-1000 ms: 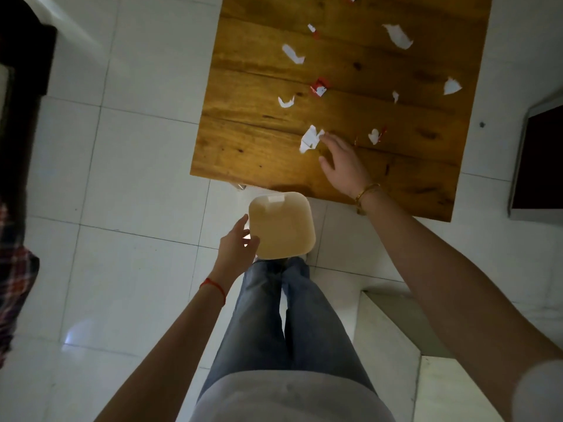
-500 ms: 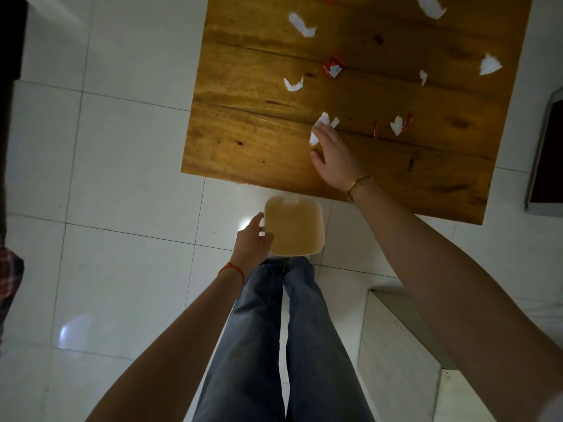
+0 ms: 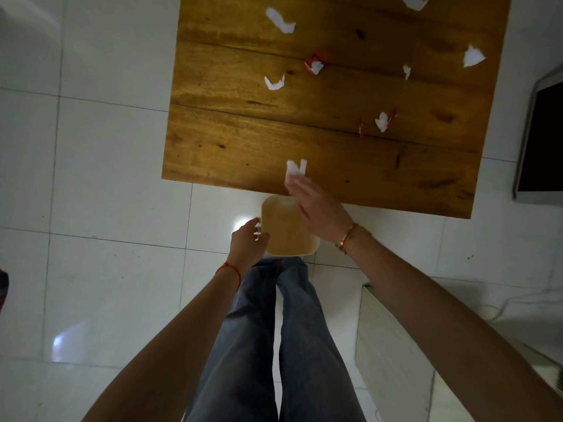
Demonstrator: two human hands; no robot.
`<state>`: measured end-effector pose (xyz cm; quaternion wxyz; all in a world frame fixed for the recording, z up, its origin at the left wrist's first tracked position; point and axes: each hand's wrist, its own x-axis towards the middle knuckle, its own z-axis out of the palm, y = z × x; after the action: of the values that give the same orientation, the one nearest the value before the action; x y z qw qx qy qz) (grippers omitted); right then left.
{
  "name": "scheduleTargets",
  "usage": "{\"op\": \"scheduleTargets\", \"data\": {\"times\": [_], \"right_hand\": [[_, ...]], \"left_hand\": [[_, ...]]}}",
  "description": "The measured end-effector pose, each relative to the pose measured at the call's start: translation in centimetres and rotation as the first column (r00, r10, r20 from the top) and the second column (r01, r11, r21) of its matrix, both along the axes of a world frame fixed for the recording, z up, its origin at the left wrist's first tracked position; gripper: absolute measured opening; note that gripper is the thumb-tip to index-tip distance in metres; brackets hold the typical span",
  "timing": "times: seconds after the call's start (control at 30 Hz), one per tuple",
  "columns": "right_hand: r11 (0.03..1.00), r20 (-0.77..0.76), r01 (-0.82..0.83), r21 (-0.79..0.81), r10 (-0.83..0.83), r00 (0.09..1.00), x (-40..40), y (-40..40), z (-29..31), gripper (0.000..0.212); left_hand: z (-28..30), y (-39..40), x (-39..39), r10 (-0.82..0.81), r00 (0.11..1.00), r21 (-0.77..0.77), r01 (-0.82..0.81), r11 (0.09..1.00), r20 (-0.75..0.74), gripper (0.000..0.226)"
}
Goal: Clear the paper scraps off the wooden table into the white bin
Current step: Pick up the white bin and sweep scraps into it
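A wooden table (image 3: 243, 141) fills the upper middle, with several torn scraps on it: white ones (image 3: 280, 21) (image 3: 274, 83) (image 3: 473, 56) (image 3: 382, 120) and a red-and-white one (image 3: 315, 63). My right hand (image 3: 320, 208) lies flat at the table's near edge, its fingertips pressing on a white scrap (image 3: 295, 169). Just below that edge is the bin (image 3: 283, 236), which looks tan in the dim light. My left hand (image 3: 246, 242) grips its left rim. The right hand covers part of the bin's mouth.
White floor tiles surround the table. A dark-screened flat device (image 3: 542, 141) stands off the table's right side. A low pale box (image 3: 393, 345) sits on the floor at lower right. My jeans-clad legs (image 3: 274, 330) are below the bin.
My right hand has dragged the white scrap from mid-table down to the near edge. The bin, held in my left hand, has come up closer under that edge.
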<state>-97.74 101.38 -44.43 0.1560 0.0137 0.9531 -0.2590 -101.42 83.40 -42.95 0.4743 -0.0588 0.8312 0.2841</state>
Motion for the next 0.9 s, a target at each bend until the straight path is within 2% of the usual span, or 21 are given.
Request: {"op": "scheduleTargets", "data": {"times": [0.1, 0.17, 0.27, 0.37, 0.5, 0.57, 0.67, 0.77, 0.9], "right_hand": [[0.997, -0.029, -0.059, -0.057, 0.057, 0.998, 2.8, -0.4, 0.6, 0.04], [0.996, -0.047, -0.019, -0.088, 0.015, 0.999, 3.6, 0.5, 0.8, 0.038], [0.983, -0.091, 0.176, -0.055, -0.181, 0.979, 2.7, 3.3, 0.8, 0.038], [0.911, -0.142, 0.412, -0.009, -0.409, 0.901, 0.5, 7.4, 1.0, 0.042], [0.836, -0.081, 0.541, 0.087, -0.536, 0.841, -1.7, 12.6, 0.7, 0.053], [0.841, -0.01, 0.53, 0.112, -0.532, 0.847, -2.2, 14.0, 0.3, 0.057], [0.881, 0.087, 0.469, 0.06, -0.473, 0.877, -2.5, 14.1, -0.3, 0.061], [0.931, 0.107, 0.364, -0.002, -0.362, 0.926, -2.1, 12.3, -0.8, 0.061], [0.974, 0.09, 0.227, -0.001, -0.226, 0.97, -0.4, 9.0, -1.3, 0.057]], "left_hand": [[0.0, 0.4, 0.3, -0.006, 1.0, -0.022, 0.006, 1.0, 0.007, 0.047], [0.0, 0.8, 0.5, -0.026, 1.0, -0.04, 0.027, 0.999, 0.008, 0.048], [0.0, 1.3, 1.0, -0.03, 0.999, -0.039, 0.031, 0.999, 0.013, 0.048], [-0.1, 1.8, 1.5, -0.049, 0.999, -0.048, 0.049, 0.998, 0.002, 0.049], [-0.2, 2.6, 1.9, -0.042, 0.999, -0.047, 0.042, 0.998, -0.008, 0.048], [-0.2, 3.0, 2.1, -0.033, 0.999, -0.05, 0.032, 0.998, -0.014, 0.048], [-0.1, 3.4, 2.3, -0.021, 1.0, -0.06, 0.02, 0.998, -0.014, 0.047], [0.0, 3.6, 2.5, 0.006, 1.0, -0.065, -0.006, 0.998, -0.001, 0.047], [0.1, 3.6, 2.6, 0.007, 1.0, -0.068, -0.007, 0.998, 0.0, 0.047]]}}
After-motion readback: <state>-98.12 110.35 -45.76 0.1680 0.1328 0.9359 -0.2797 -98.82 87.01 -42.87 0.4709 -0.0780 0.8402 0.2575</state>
